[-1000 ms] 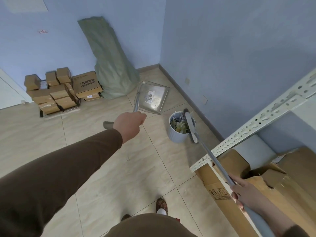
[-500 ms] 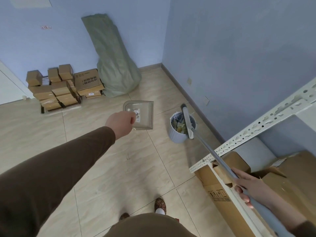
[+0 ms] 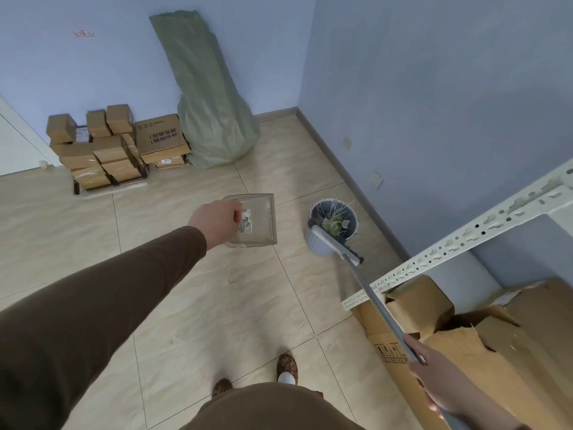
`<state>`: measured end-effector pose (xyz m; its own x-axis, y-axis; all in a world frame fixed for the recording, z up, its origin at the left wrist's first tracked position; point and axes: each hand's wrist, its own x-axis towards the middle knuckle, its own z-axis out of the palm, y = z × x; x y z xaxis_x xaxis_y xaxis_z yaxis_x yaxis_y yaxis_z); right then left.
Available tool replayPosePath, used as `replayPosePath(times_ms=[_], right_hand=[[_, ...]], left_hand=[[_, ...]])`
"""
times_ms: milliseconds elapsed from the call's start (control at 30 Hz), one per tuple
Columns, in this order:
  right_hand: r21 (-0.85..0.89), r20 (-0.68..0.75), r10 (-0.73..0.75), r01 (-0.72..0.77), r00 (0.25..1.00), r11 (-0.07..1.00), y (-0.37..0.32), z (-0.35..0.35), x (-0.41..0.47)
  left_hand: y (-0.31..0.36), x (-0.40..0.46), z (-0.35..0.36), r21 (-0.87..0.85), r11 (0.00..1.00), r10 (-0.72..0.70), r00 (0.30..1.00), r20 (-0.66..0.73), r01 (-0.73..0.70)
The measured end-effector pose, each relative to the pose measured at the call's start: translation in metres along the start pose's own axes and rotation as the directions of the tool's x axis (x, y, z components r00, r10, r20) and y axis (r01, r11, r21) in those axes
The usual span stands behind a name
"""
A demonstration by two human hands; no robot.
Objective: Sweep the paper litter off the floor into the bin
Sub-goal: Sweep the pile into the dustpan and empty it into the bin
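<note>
Brown cardboard boxes [image 3: 105,147] are stacked in a messy pile against the blue wall on the far left, sitting on some kind of low metal tray. Right next to them a big pale green woven sack [image 3: 207,97] leans up the wall, pretty much touching the biggest box.

Moving toward the middle, the left hand [image 3: 215,223] is stretched out in a brown sleeve, fingers [image 3: 237,212] curled around the handle of a clear plastic dustpan [image 3: 257,218]. The handle itself is hidden behind the hand. The pan looks held above the beige tile floor [image 3: 217,305], and it has a sticker label on the bottom. Can't make out any paper in it.

Just right of the dustpan, with a gap between them, there's the small grey bin [image 3: 333,226] standing near the baseboard. It's got green and white scraps plus a bunch of thin white sticks poking out the top. The broom [image 3: 336,243] has its head lying across the near rim of the bin, and its grey pole runs diagonally down to the right hand [image 3: 440,384], which is wrapped around the pole.

Far right: a white perforated metal shelf rack [image 3: 465,246] with torn-open cardboard cartons [image 3: 496,352] underneath. Two slippered feet show at the bottom edge.
</note>
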<state>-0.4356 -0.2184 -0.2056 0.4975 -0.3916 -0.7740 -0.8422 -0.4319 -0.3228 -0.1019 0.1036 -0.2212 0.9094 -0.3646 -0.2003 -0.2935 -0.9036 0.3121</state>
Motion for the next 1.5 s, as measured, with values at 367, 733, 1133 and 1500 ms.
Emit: replayPosePath(times_ms=[367, 733, 1133, 1500], right_hand=[[0.498, 0.235, 0.056, -0.170, 0.970, 0.850, -0.022, -0.009, -0.013], [0.605, 0.313, -0.004, -0.197, 0.950, 0.772, -0.025, 0.015, 0.002], [0.526, 0.313, -0.103, -0.082, 0.944, 0.847, -0.034, 0.024, 0.014], [0.435, 0.365, -0.143, -0.032, 0.920, 0.900, -0.076, -0.005, 0.050]], left_hand=[[0.008, 0.007, -0.006, -0.005, 1.000, 0.014, 1.000, -0.012, -0.014], [0.010, 0.004, -0.006, -0.053, 0.999, -0.009, 1.000, -0.016, 0.008], [-0.011, 0.000, -0.005, -0.083, 0.994, -0.076, 0.997, 0.013, 0.077], [-0.066, -0.006, -0.012, -0.295, 0.890, -0.334, 0.937, 0.098, 0.348]])
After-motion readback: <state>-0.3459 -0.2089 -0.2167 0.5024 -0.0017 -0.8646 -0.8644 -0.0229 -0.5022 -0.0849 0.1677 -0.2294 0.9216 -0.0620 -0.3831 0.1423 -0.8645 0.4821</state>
